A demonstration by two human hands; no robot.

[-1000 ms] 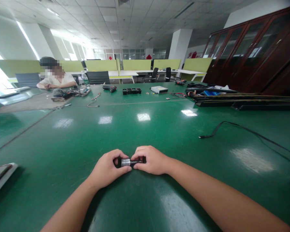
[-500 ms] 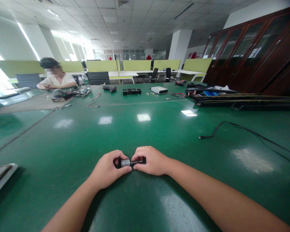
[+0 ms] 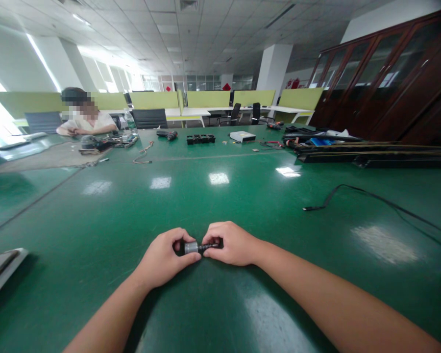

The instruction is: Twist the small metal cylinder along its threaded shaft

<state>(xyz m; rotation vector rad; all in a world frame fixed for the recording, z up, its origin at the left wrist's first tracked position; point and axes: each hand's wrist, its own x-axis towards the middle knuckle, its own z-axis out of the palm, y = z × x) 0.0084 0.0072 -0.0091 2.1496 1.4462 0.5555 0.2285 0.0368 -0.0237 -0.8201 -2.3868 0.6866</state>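
A short silver metal cylinder is held between the thumb and fingers of my left hand; its left end is hidden in the grip. From its right side extends a thin dark ridged rod, perhaps threaded or wound with a spring. The thumb and fingers of my right hand are pinched around this rod. Both hands are close together, low over the green table, with cylinder and rod lying roughly level and in line.
A black cable runs across the right side. At left lies a pale-edged flat object. Farther back are a power drill, a black slotted holder, a white box and long black bars. A person sits far left.
My right hand has shifted very slightly up and to the right, showing a little more of the rod. My left hand and the cylinder stay almost still.
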